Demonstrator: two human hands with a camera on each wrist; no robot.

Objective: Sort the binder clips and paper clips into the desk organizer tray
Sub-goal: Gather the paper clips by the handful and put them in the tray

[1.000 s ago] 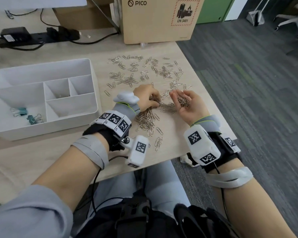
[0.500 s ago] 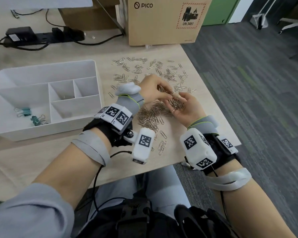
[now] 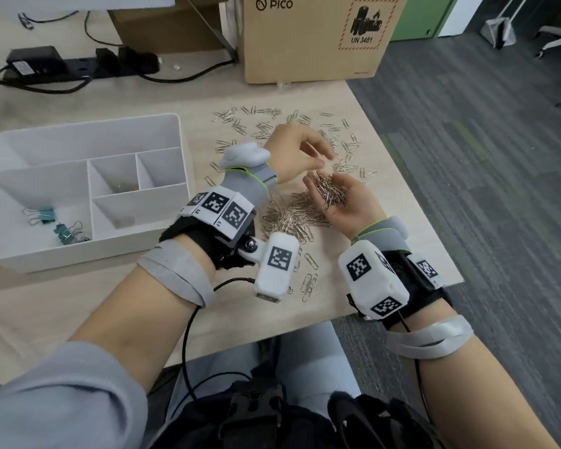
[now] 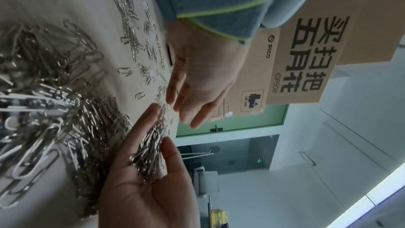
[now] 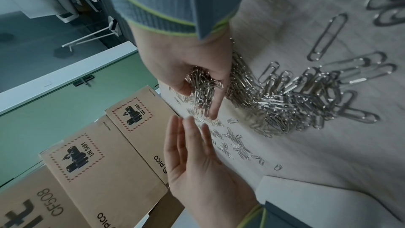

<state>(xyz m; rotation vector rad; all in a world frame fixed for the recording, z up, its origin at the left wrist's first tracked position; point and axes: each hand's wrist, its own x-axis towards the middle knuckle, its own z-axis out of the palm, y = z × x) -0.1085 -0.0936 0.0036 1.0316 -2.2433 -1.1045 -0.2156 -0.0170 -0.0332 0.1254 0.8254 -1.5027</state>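
Note:
My right hand point(image 3: 332, 197) is palm up and cupped, its thumb curled round a handful of silver paper clips point(image 3: 329, 189). The same handful point(image 5: 203, 89) shows in the right wrist view. Just above and left of it, my left hand point(image 3: 321, 158) hovers with straight fingers and holds nothing; the left wrist view shows its fingers point(image 4: 192, 110) straight and apart from the clips. A heap of paper clips point(image 3: 289, 217) lies on the desk under both hands. The white organizer tray point(image 3: 182, 163) stands to the left, with teal binder clips point(image 3: 47, 214) in its front left compartment.
More paper clips point(image 3: 263, 124) are scattered behind the hands, and a few lie near the front edge point(image 3: 308, 280). A cardboard box point(image 3: 318, 37) and a power strip point(image 3: 78, 64) stand at the back. The desk's right edge point(image 3: 412, 189) drops to carpet.
Both hands were gathering clips on the heap. The right hand has turned palm up with a handful, and the left hand has lifted off and straightened its fingers.

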